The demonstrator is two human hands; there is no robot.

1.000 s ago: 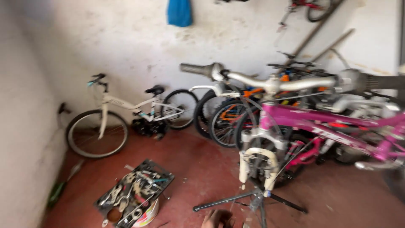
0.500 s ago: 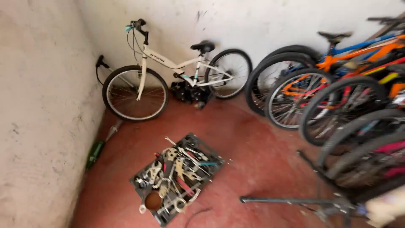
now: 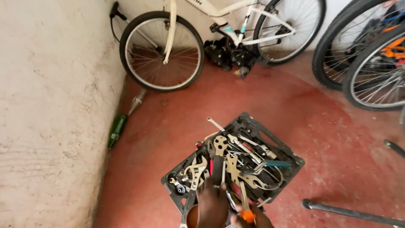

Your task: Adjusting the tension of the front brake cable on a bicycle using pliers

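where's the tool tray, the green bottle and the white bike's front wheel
tool tray [image 3: 282,148]: head view, bare right rim
green bottle [image 3: 117,131]: head view, middle of body
front wheel [image 3: 128,40]: head view, left tyre

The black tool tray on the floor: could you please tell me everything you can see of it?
The black tool tray looks like moulded plastic, lying flat and open on the red floor, turned cornerwise. It is heaped with loose metal wrenches and spanners. A hand reaches over its near edge among the tools; another beside it is at an orange-handled tool.
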